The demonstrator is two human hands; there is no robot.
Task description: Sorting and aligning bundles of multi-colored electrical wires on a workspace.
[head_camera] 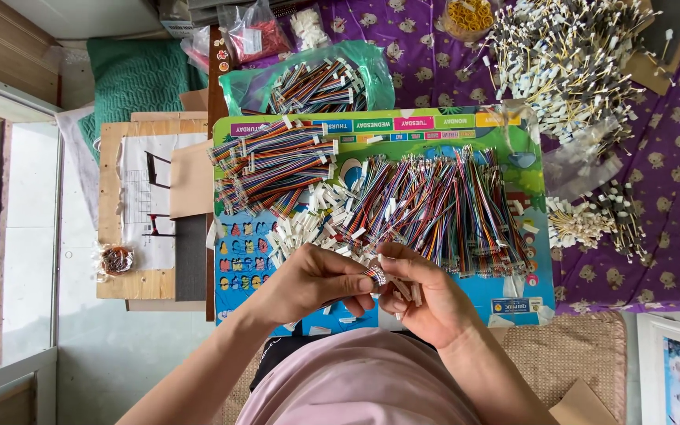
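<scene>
A left hand [312, 282] and a right hand [423, 299] meet over the near edge of a brightly printed children's board [505, 295], fingers curled tight around a small multicoloured ribbon-cable piece [378, 273] pinched between the fingertips of both. The right hand also cradles a few white plastic connectors [409, 291] against its palm. Just beyond the hands, a scatter of loose white connector housings [308, 224] lies near the middle of the board. A broad heap of coloured wire harnesses [442, 206] spreads across the board's right half, reaching towards its right edge, while bundled flat ribbon cables [277, 164] fill the far left corner. Past the board's far edge, a green plastic bag [371, 67] holds more ribbon cables. To the right, on a purple patterned cloth [670, 173], sits a large pile of pale wires tipped with white plugs [564, 55]. Left of the board, a wooden panel [112, 205] carries a printed sheet [142, 197].
</scene>
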